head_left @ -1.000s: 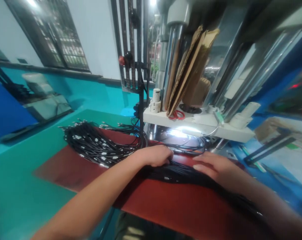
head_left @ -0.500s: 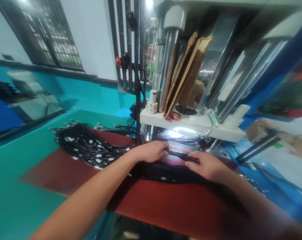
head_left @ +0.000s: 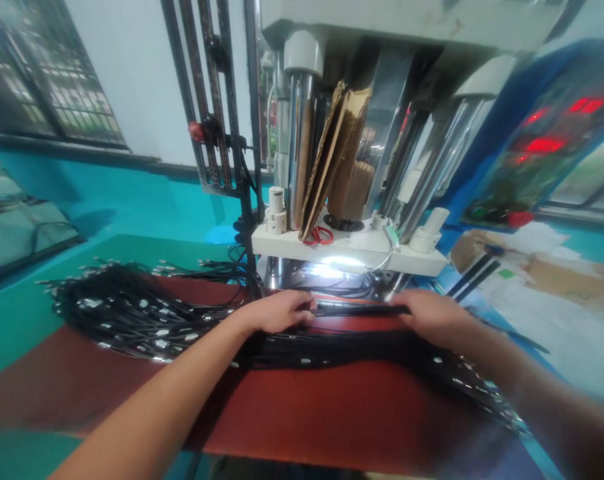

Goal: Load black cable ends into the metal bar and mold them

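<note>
My left hand (head_left: pixel 282 311) and my right hand (head_left: pixel 432 316) are both closed on a small strand of black cables (head_left: pixel 355 311), stretched level between them in front of the lit gap of the press. Just below lies a thick bundle of black cables (head_left: pixel 332 350) across the reddish-brown board (head_left: pixel 332 407). On the left this bundle fans out into many cable ends with small white tags (head_left: pixel 162 332). Its right end, with shiny connectors (head_left: pixel 497 400), passes under my right forearm.
Ahead stands a press with a white plate (head_left: pixel 347 253), metal columns and a bright lamp (head_left: pixel 337 261). On the plate are folded cardboard (head_left: pixel 332 160) and red-handled scissors (head_left: pixel 319 235). A control panel with red displays (head_left: pixel 545 145) and crumpled white sheeting (head_left: pixel 547 333) are at right.
My hands have moved apart, and the cable strand between them is now straighter and longer. The camera view has turned to the right.
</note>
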The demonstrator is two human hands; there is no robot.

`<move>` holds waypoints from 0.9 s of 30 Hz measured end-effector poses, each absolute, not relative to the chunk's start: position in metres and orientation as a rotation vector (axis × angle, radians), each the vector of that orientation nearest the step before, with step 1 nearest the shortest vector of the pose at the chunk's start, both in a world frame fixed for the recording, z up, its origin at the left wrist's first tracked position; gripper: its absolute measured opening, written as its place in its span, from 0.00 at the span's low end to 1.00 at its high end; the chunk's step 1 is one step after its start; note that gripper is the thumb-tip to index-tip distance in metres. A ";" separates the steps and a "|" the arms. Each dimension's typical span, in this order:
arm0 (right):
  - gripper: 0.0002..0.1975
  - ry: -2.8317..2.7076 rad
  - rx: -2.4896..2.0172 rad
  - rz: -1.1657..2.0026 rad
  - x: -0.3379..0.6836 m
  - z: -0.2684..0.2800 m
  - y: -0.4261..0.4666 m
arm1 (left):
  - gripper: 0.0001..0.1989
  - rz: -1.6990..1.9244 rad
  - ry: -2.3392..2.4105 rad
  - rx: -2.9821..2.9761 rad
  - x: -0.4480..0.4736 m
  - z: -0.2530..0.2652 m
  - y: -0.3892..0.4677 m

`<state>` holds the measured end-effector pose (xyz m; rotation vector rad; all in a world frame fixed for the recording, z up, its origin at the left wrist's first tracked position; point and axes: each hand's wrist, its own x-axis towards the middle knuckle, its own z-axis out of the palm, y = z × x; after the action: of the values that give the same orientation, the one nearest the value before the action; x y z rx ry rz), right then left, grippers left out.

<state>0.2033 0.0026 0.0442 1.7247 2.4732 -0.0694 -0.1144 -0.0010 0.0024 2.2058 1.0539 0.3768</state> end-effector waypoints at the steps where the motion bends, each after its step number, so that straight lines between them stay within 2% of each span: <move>1: 0.18 2.521 1.701 -0.012 0.208 0.050 0.002 | 0.09 0.374 1.052 2.193 -0.114 0.001 -0.001; 3: 0.19 2.593 1.633 0.049 0.218 0.057 0.003 | 0.09 0.371 1.051 2.171 -0.112 -0.001 -0.001; 10: 0.17 2.741 1.517 -0.211 0.233 0.053 -0.003 | 0.09 0.385 1.051 2.114 -0.111 -0.005 0.000; 13: 0.24 3.015 1.305 -0.316 0.207 0.040 -0.030 | 0.09 0.411 1.060 2.084 -0.111 -0.004 0.000; 19: 0.24 3.011 1.268 0.066 0.191 0.008 -0.052 | 0.10 0.457 1.057 2.039 -0.112 -0.005 0.002; 24: 0.14 2.916 1.243 -0.057 0.216 0.036 -0.033 | 0.12 0.477 1.065 2.043 -0.112 -0.004 0.003; 27: 0.18 2.923 1.182 -0.108 0.230 0.060 -0.027 | 0.13 0.483 1.066 2.043 -0.111 -0.002 0.004</move>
<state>0.2304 -0.0269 0.0603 1.1818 2.9226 -0.1078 -0.1112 0.0038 -0.0016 2.0426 1.0664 0.4834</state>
